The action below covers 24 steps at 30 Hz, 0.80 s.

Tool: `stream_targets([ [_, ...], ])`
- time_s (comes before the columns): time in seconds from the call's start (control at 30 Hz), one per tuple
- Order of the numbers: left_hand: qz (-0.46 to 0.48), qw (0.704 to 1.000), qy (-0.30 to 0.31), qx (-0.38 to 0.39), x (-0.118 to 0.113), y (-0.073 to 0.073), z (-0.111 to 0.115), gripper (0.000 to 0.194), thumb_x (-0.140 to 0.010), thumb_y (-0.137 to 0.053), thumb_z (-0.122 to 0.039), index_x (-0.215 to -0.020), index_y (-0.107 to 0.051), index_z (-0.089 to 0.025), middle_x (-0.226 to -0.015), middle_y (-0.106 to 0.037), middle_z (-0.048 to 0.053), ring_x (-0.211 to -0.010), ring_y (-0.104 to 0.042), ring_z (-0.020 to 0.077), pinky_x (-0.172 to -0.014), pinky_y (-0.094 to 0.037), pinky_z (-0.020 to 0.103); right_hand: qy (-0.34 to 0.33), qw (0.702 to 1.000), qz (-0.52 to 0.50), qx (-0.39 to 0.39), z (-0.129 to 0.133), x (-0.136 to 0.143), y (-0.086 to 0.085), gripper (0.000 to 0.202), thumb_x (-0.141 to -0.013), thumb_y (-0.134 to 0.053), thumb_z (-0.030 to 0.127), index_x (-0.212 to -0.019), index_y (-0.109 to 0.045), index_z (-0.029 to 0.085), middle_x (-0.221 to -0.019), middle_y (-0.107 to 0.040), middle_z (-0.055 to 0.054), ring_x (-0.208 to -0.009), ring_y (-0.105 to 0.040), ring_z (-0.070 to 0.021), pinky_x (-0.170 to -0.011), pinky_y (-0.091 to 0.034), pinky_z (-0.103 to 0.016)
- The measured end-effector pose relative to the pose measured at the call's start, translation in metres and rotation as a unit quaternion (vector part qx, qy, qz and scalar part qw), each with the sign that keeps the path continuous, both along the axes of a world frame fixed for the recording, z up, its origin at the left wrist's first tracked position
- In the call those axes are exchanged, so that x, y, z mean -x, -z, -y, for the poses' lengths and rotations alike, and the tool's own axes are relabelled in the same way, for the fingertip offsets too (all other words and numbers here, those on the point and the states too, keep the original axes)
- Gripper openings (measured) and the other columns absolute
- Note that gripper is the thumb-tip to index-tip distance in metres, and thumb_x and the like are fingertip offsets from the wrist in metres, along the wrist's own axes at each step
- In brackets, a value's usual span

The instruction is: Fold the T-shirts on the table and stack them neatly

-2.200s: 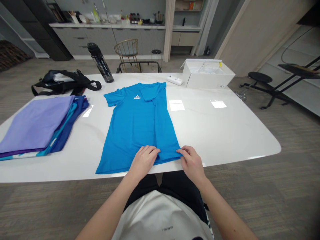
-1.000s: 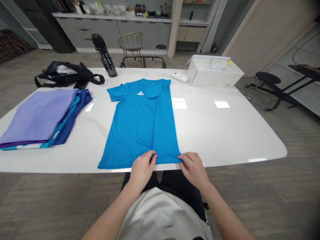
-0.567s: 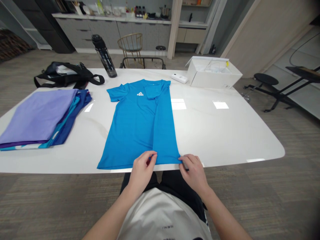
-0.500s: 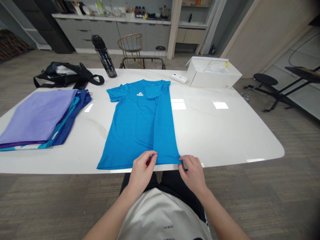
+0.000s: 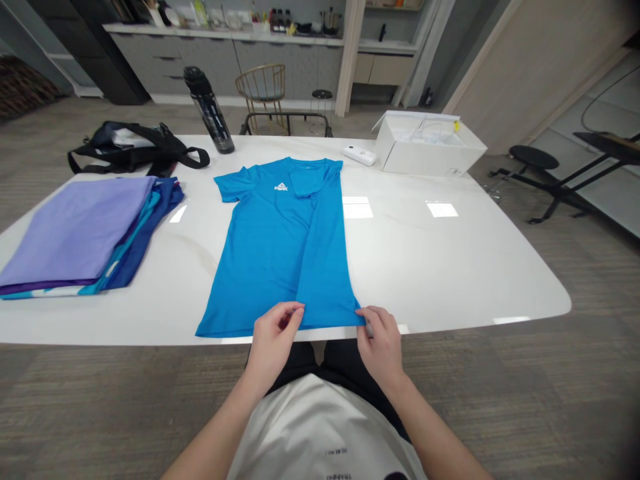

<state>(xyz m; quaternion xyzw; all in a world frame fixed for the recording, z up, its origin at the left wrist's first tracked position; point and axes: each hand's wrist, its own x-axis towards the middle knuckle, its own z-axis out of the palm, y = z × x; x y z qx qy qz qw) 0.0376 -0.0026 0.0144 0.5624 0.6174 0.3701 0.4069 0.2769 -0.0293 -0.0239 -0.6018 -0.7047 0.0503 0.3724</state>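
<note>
- The blue shirt [image 5: 280, 250] lies flat on the white counter [image 5: 450, 260], with its neck far from the person and its bottom edge close to them.
- The right side of the shirt is already folded in over the middle. The left side and its short sleeve lie open.
- The left hand [image 5: 273, 337] pinches the bottom edge where the folded flap ends. Its grip is closed on the cloth, thumb on top.
- The right hand [image 5: 383, 337] pinches the bottom right corner of the shirt. Its grip is closed on the cloth too.
- I think this is the fold step, with the hands tidying the bottom of the flap so it lies straight.
- The next move would likely need the open left side brought over, with the edges kept even and the cloth smooth.
- A pile of folded clothes [image 5: 85, 233], purple on top, sits on the left of the counter, well apart from the shirt.
- A black bag [image 5: 133, 153] and a dark water bottle [image 5: 209, 110] are at the far edge.
- A small white gadget [image 5: 359, 155] and an open white box [image 5: 430, 150] sit at the far right.
- The counter is shiny and shows bright lights.
- Behind it are a gold wire chair [image 5: 263, 93], grey cupboards with bottles on top, and a black stool [image 5: 537, 160] on the grey floor.
</note>
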Motion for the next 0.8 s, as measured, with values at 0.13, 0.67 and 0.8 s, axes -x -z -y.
stream_targets([
  [0.13,-0.176,0.981,0.058,-0.064,0.002,0.01,0.006,0.027,-0.101,-0.05,-0.037,-0.106,-0.073,-0.025,-0.097,-0.073,0.005,-0.085,-0.067,0.0205,-0.078,-0.047,0.03,-0.037,0.999,0.033,0.001,0.001,-0.004,0.0,0.032,-0.095,-0.05,0.008,-0.118,-0.065,0.025,-0.109,-0.068,-0.007,-0.098,-0.063,-0.0237,-0.085,-0.047,-0.041],
  [0.67,-0.281,0.944,0.165,-0.048,0.013,-0.023,-0.061,0.029,-0.102,-0.045,-0.04,-0.108,-0.071,-0.029,-0.093,-0.076,0.003,-0.082,-0.07,0.0216,-0.068,-0.043,0.029,-0.104,0.984,0.027,0.144,-0.078,-0.03,-0.035,0.024,-0.101,-0.054,0.037,-0.096,-0.073,0.024,-0.083,-0.07,-0.002,-0.076,-0.063,-0.0186,-0.073,-0.045,-0.033],
  [0.8,-0.299,0.94,0.157,-0.042,0.018,-0.04,-0.141,0.029,-0.098,-0.048,-0.041,-0.109,-0.073,-0.029,-0.088,-0.076,0.004,-0.08,-0.07,0.0231,-0.064,-0.041,0.029,-0.177,0.957,-0.014,0.228,-0.169,-0.032,-0.049,0.024,-0.098,-0.056,0.038,-0.099,-0.075,0.024,-0.086,-0.073,-0.002,-0.074,-0.064,-0.0181,-0.071,-0.048,-0.031],
])
